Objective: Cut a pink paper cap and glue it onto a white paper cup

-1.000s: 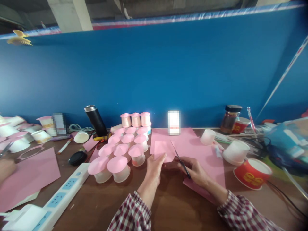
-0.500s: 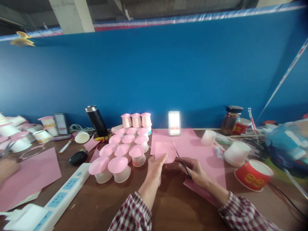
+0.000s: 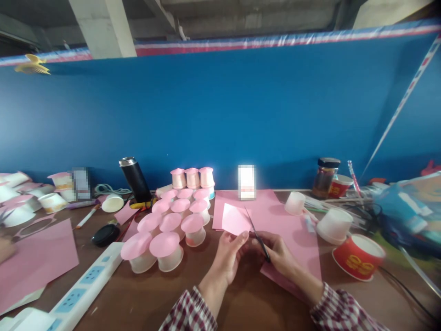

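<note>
Above the brown table (image 3: 144,294), the left hand (image 3: 229,253) pinches a pink paper piece (image 3: 235,219) upright, fingers closed on its lower edge. Just beside, the right hand (image 3: 279,250) grips scissors (image 3: 257,232), blades touching the paper.

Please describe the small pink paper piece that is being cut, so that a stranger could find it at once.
Start at the blue wall, then come down to the large pink sheet on the table. Above its near edge, the left hand holds up the small pink piece beside the scissors. It alone is lifted, not lying flat.
</note>
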`<state>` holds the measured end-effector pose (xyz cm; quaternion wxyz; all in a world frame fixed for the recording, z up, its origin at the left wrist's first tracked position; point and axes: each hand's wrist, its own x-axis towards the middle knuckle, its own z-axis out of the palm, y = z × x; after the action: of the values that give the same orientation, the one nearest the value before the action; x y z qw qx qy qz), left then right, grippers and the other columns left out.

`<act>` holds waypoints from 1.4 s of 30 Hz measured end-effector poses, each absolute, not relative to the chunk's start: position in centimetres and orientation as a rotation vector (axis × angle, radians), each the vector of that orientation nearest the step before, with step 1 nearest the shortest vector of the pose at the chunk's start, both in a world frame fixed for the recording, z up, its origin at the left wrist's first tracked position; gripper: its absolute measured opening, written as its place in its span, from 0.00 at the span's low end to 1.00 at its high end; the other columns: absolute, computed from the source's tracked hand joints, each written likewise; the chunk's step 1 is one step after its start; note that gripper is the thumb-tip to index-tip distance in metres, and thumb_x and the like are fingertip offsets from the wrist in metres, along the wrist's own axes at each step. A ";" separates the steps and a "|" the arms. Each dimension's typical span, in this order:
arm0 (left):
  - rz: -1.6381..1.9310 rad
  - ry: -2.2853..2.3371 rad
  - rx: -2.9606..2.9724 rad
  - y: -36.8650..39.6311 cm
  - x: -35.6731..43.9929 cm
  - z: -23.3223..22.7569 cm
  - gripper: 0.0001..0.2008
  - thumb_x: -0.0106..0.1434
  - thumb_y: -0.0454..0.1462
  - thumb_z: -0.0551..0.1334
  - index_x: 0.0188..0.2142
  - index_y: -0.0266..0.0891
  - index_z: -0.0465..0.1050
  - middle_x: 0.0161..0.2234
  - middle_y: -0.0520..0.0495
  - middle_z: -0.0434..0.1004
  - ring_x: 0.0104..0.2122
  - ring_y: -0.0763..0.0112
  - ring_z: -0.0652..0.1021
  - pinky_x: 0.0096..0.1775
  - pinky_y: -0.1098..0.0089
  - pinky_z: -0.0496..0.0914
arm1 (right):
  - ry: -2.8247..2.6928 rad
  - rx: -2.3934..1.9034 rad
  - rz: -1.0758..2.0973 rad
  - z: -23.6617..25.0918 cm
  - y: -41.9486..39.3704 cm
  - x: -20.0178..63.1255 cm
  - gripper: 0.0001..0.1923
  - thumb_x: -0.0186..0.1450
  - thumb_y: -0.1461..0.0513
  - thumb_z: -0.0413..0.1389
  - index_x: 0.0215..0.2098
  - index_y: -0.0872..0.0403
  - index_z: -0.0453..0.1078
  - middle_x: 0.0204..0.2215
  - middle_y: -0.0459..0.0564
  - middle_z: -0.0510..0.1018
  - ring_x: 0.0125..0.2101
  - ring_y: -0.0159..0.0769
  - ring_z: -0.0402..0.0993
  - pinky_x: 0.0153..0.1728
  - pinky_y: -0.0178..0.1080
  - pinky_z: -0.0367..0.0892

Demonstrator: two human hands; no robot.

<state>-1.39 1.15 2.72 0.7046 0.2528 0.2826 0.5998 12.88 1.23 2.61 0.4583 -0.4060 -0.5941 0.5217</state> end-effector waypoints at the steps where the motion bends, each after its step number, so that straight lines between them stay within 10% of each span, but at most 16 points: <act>1: 1.312 0.633 0.617 1.0 -1.2 2.7 0.13 0.49 0.37 0.70 0.32 0.34 0.71 0.27 0.49 0.74 0.26 0.75 0.75 0.29 0.75 0.70 | -1.461 -0.996 1.290 2.6 1.2 12.8 0.24 0.57 0.49 0.59 0.43 0.60 0.75 0.20 0.47 0.74 0.19 0.30 0.66 0.22 0.33 0.65; 18: 1.397 1.094 0.682 1.8 -1.5 1.7 0.19 0.44 0.44 0.72 0.30 0.31 0.74 0.22 0.49 0.73 0.20 0.77 0.69 0.22 0.75 0.64 | -1.617 -0.933 1.318 3.0 0.8 12.6 0.22 0.62 0.52 0.55 0.48 0.58 0.72 0.34 0.53 0.79 0.28 0.35 0.72 0.26 0.33 0.68; 42: 1.403 1.074 0.750 2.1 -1.7 1.1 0.15 0.47 0.43 0.70 0.24 0.32 0.72 0.19 0.51 0.69 0.18 0.79 0.67 0.21 0.76 0.61 | -1.619 -0.970 1.275 3.8 0.8 12.8 0.18 0.60 0.53 0.57 0.42 0.57 0.75 0.19 0.44 0.71 0.19 0.28 0.63 0.27 0.34 0.66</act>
<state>-1.75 2.11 1.13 0.5738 0.3199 0.4582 0.5988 12.84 0.83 3.76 0.4188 -0.3869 -0.6454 0.5083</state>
